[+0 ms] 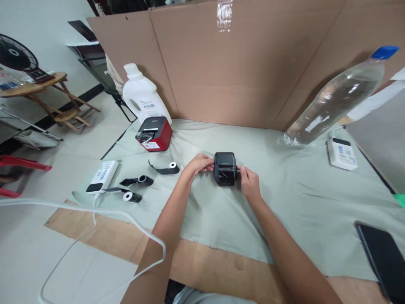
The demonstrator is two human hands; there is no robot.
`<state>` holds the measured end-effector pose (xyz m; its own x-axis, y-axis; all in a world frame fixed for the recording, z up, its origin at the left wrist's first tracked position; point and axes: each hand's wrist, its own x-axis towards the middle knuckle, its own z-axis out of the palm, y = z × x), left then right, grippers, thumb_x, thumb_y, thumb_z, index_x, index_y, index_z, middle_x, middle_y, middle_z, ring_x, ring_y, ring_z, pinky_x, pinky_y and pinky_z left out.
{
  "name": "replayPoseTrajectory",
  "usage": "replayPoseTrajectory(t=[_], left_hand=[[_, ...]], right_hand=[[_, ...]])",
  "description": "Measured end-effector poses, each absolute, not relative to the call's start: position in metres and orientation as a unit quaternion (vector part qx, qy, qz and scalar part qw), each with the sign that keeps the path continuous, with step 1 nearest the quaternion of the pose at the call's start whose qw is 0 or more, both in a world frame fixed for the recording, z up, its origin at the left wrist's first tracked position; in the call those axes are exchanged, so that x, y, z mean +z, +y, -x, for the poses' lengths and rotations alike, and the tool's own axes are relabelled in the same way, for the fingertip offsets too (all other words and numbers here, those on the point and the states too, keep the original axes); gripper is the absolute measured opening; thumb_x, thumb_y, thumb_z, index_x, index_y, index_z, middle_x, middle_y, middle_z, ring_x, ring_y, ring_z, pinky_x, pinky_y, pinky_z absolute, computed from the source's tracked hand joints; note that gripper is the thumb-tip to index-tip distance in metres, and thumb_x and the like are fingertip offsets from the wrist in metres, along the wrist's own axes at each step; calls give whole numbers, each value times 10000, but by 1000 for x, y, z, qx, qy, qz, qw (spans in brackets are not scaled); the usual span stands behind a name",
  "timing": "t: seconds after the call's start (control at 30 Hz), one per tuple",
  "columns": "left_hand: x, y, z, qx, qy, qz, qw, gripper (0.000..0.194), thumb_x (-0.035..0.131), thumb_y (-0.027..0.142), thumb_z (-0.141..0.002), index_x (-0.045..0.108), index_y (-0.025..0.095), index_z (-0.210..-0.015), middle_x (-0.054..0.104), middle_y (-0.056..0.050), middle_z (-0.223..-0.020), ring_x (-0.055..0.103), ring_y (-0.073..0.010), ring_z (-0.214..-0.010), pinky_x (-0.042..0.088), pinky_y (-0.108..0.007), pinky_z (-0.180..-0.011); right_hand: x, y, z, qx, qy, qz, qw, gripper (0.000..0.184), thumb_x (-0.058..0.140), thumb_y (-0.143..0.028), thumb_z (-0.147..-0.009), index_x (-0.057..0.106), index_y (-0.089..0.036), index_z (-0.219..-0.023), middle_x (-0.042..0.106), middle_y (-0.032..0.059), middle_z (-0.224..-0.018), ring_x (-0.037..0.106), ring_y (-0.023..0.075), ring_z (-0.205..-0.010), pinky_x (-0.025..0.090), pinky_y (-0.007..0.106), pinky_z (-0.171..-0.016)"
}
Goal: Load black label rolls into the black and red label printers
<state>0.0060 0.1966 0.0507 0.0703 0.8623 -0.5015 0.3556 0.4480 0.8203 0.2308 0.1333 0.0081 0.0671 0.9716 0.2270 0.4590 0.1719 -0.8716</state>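
Observation:
In the middle of the green cloth sits a small black label printer (225, 169), with a flat dark panel at its far end and a shiny dark cover nearer me. The fingers of my left hand (201, 163) are closed at its left side. On the opposite side, my right hand (249, 182) pinches its right edge. My fingertips are partly hidden against the casing. Left of my hands lie a black paper roll (172, 168) with a white core, a second black roll (145, 180) and a third roll (132, 197), each with a loose tail.
A red and black printer (155, 134) stands before a white jug (145, 95). White power banks (103, 176) (341, 154) lie at both sides. A large water bottle (335, 101) leans against the cardboard wall (221, 67). A phone (382, 257) is at right; a white cable (126, 215) crosses my left arm.

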Motion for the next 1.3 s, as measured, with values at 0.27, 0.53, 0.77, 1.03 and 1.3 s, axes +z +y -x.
replayPoseTrajectory(t=[0.27,0.53,0.77,1.03,1.3], left_hand=[[52,194,-12,245,656,-462,544,250,774,287,-804,614,143,-677,682,-43,-614,640,-97,-534,316,-157,-420],[50,195,-11,243,649,-464,551,267,784,304,-799,602,148,-681,699,-50,-649,660,-106,-559,311,-157,-414],[51,196,0,232,618,-488,570,172,713,222,-822,625,135,-703,732,-60,-733,662,-90,-581,278,-151,-406],[41,201,8,318,571,-602,458,131,691,194,-851,726,133,-962,776,-72,-870,688,-143,-678,553,-268,-698],[42,191,15,263,550,-761,223,393,603,303,-988,648,282,-1378,739,-27,-1305,725,-216,-1105,510,-319,-1015]], right_hand=[[7,134,-231,282,-625,573,449,589,362,-547,-1020,797,-152,-980,712,72,-769,634,222,-721,482,325,-705],[5,133,-232,283,-627,569,450,572,365,-538,-1029,787,-154,-983,723,72,-812,635,222,-754,483,325,-741],[2,133,-233,288,-632,560,451,566,362,-521,-1041,785,-146,-1010,713,66,-811,629,215,-757,465,316,-731],[3,134,-233,295,-630,554,457,580,367,-512,-1032,793,-118,-1058,732,87,-839,639,223,-762,475,329,-743],[4,135,-232,291,-625,560,459,574,373,-517,-1029,796,-131,-996,717,78,-800,625,215,-728,467,321,-709]])
